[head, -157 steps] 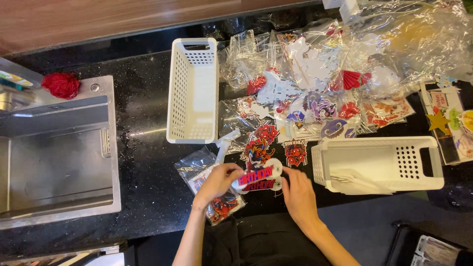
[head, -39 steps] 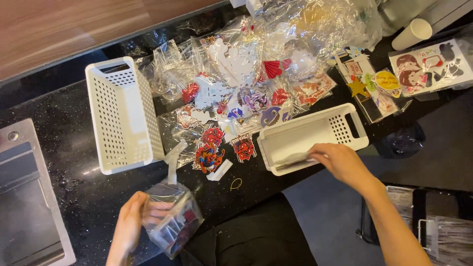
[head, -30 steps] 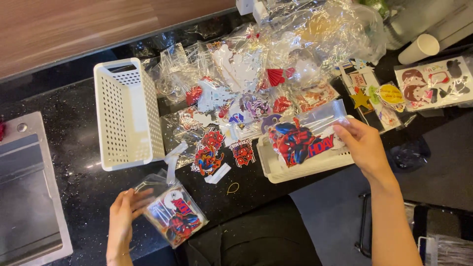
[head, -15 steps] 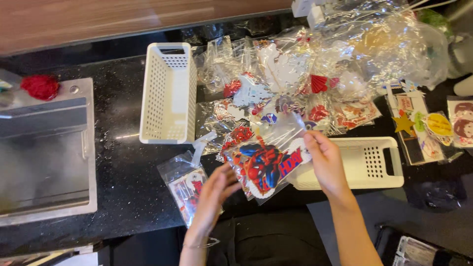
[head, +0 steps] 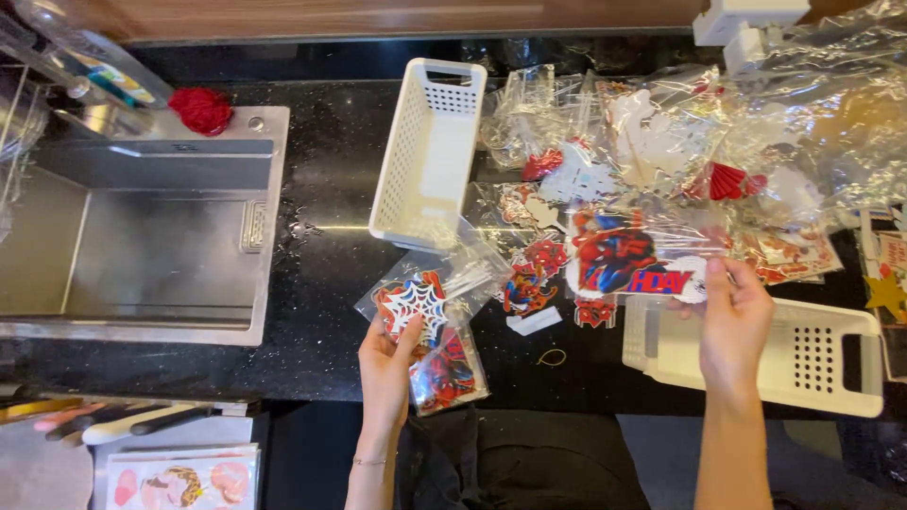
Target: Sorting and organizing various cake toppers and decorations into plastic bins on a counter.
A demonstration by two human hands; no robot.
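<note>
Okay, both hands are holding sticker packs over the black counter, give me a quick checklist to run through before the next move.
1. Left hand grips the clear plastic bag of red web-pattern cutouts: ok.
2. Right hand pinches the clear-wrapped red and blue character banner at its edge: ok.
3. Flat white slotted plastic basket under the right hand has bare room: ok.
4. Upright white slotted plastic basket is empty: ok.
5. Small rubber band on the black stone counter lies apart from both hands: ok.
6. Bag's opening sealed: cannot tell.
</note>
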